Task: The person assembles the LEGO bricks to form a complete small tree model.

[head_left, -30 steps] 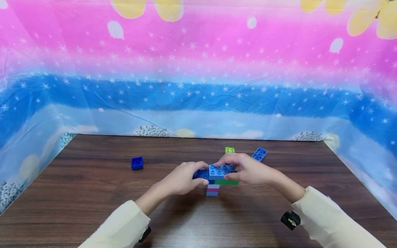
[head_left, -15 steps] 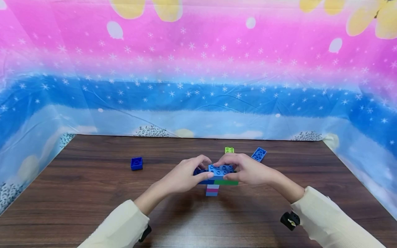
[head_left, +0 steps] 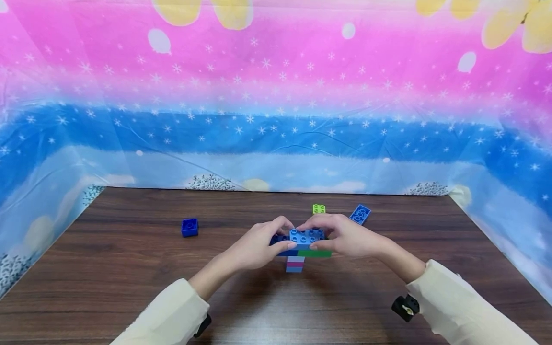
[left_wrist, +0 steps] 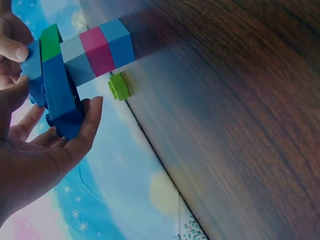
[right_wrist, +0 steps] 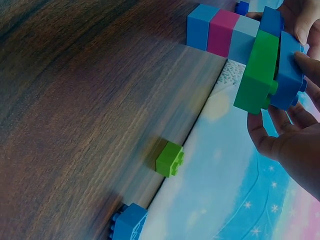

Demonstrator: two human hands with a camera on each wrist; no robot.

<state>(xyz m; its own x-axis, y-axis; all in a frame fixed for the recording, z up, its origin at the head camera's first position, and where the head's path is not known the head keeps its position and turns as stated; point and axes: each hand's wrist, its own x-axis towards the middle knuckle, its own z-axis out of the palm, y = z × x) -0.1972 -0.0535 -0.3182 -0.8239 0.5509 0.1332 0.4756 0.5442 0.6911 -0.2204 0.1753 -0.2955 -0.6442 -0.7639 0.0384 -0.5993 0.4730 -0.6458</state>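
A light blue eight-stud building brick (head_left: 307, 239) lies across the top of a stack. Under it are a dark blue brick (left_wrist: 61, 86) on the left and a green brick (right_wrist: 257, 70) on the right. They rest on a column of pale grey, magenta (head_left: 295, 264) and light blue bricks. My right hand (head_left: 345, 235) pinches the top brick's right end between thumb and fingers. My left hand (head_left: 258, 242) grips its left end, thumb in front, other fingers around the dark blue brick below. A narrow gap shows between top brick and green brick in the right wrist view.
A small dark blue brick (head_left: 189, 227) lies at the left of the brown table (head_left: 129, 268). Behind the stack sit a lime green brick (head_left: 319, 209) and, farther right, a blue brick (head_left: 360, 214) on its side. A patterned cloth (head_left: 276, 134) hangs beyond the table's back edge.
My left thumb has moved up and right, from the dark blue brick's front to the left end of the light blue brick. My right hand stays in about the same place.
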